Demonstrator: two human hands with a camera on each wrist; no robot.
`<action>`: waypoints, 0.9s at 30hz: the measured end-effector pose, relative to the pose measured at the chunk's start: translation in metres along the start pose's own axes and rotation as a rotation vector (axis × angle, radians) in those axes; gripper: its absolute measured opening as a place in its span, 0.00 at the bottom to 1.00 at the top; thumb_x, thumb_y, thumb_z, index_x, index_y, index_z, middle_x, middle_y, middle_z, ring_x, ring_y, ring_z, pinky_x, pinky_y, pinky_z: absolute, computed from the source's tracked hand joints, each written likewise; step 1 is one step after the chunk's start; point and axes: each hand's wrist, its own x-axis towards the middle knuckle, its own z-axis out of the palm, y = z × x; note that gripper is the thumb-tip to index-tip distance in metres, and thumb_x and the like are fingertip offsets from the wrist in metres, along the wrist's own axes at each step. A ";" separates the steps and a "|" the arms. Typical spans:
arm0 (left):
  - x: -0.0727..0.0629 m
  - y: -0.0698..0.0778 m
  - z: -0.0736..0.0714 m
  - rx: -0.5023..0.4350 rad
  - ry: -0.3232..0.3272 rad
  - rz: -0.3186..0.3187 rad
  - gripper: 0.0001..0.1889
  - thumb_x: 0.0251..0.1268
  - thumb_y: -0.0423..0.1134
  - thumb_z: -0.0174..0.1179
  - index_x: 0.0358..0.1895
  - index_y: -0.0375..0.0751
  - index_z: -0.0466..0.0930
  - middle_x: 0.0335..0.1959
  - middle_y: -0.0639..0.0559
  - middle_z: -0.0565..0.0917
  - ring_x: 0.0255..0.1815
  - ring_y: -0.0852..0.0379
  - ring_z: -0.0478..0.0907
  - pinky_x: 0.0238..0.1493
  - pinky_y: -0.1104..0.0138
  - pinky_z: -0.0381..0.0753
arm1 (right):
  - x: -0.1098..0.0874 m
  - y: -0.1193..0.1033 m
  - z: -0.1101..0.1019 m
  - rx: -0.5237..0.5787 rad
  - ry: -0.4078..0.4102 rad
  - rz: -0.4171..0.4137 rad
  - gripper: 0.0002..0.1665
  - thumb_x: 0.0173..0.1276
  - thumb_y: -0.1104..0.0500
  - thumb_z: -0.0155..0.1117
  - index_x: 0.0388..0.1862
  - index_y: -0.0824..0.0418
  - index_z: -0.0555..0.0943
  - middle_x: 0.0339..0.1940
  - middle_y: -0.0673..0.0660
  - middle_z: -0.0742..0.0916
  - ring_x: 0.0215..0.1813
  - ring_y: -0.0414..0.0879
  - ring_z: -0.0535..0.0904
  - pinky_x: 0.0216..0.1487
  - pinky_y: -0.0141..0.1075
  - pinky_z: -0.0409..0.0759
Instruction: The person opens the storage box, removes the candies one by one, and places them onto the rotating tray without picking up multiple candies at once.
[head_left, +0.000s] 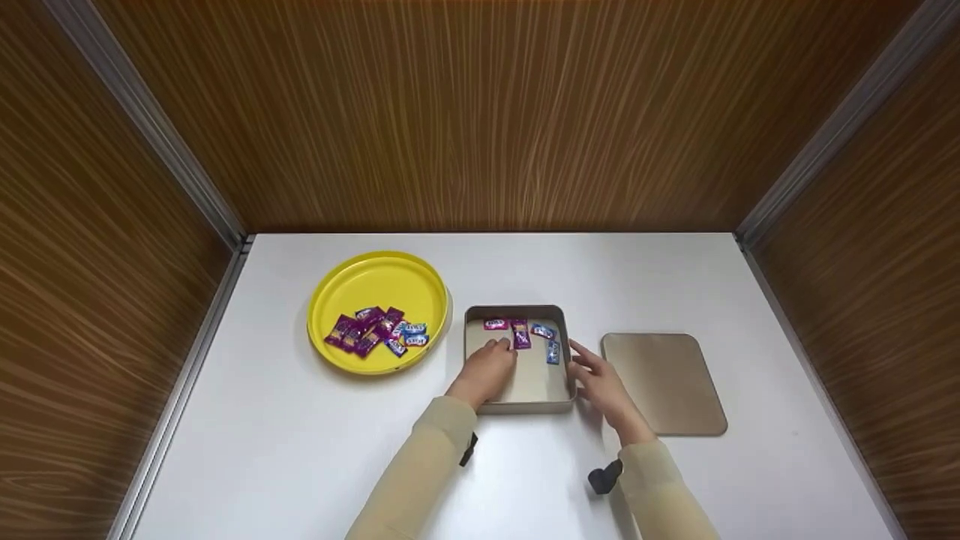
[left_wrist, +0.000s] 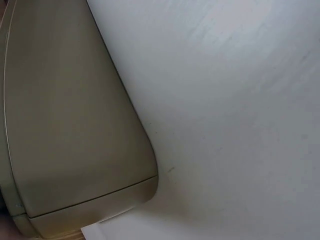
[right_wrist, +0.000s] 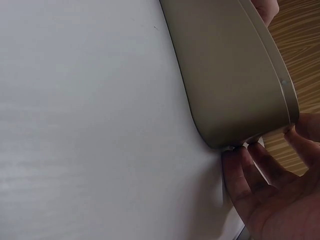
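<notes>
A square metal tin without its lid stands mid-table. Inside, near its back wall, lie a pink-wrapped candy, a purple-wrapped candy and two blue-wrapped candies. My left hand reaches over the tin's left side, fingers bent down toward its floor; the fingertips are hidden, so whether they pinch anything does not show. With fairly straight fingers, my right hand touches the tin's right wall from outside. The right wrist view has those fingers against the tin's corner, the thumb near its rim.
Left of the tin, a round yellow tray holds several purple and blue wrapped candies. A flat metal lid lies on the white table to the right. Wood-grain panels enclose the back and sides.
</notes>
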 end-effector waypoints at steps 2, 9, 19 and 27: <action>0.000 0.000 0.001 -0.009 0.011 0.005 0.09 0.67 0.27 0.56 0.42 0.37 0.86 0.38 0.46 0.81 0.35 0.51 0.78 0.37 0.61 0.82 | 0.000 0.000 0.000 -0.003 -0.003 0.005 0.31 0.76 0.63 0.50 0.77 0.59 0.62 0.69 0.73 0.69 0.68 0.66 0.68 0.59 0.54 0.75; 0.001 -0.003 0.003 0.003 0.016 -0.012 0.05 0.62 0.32 0.62 0.32 0.42 0.87 0.33 0.50 0.82 0.32 0.52 0.79 0.33 0.60 0.79 | -0.001 -0.001 0.000 -0.002 -0.014 0.012 0.31 0.77 0.62 0.50 0.77 0.58 0.61 0.70 0.73 0.68 0.69 0.66 0.67 0.60 0.54 0.74; -0.001 -0.003 0.003 0.039 0.006 -0.031 0.04 0.60 0.34 0.63 0.31 0.45 0.87 0.32 0.51 0.82 0.32 0.51 0.79 0.34 0.59 0.78 | 0.000 0.001 0.000 0.000 -0.004 0.004 0.31 0.76 0.64 0.50 0.77 0.59 0.61 0.68 0.72 0.70 0.67 0.65 0.69 0.58 0.54 0.75; -0.003 -0.003 0.000 0.007 0.011 -0.030 0.03 0.58 0.35 0.65 0.30 0.46 0.88 0.30 0.51 0.81 0.31 0.51 0.80 0.33 0.59 0.78 | 0.001 0.001 0.000 -0.019 -0.013 0.024 0.31 0.77 0.63 0.50 0.77 0.57 0.61 0.71 0.71 0.68 0.70 0.65 0.66 0.62 0.55 0.71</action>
